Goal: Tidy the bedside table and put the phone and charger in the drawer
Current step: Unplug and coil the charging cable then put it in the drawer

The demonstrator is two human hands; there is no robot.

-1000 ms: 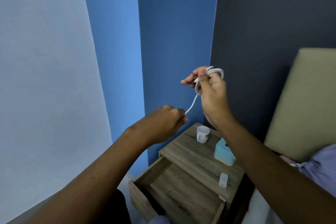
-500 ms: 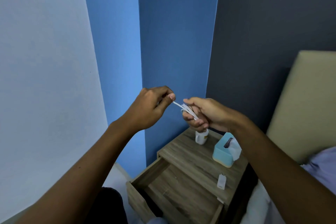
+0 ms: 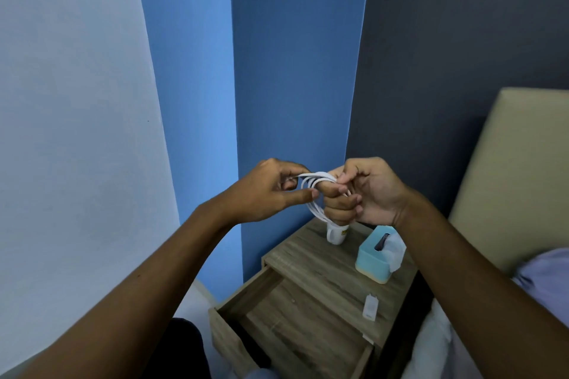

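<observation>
A white charger cable is coiled into loops and held up in the air between both hands, above the wooden bedside table. My right hand grips the coil with its fingers through the loops. My left hand pinches the loose end at the coil's left side. A white charger plug lies on the table top near its front right edge. The table's drawer stands pulled out below and looks bare inside. No phone is in view.
A white mug stands at the back of the table, partly hidden by my right hand. A light blue tissue box sits to its right. A bed with a beige headboard adjoins the table's right side; walls close in behind and to the left.
Both hands have come down from head height and drawn together. The straight length of cable between them has been wound up into the coil.
</observation>
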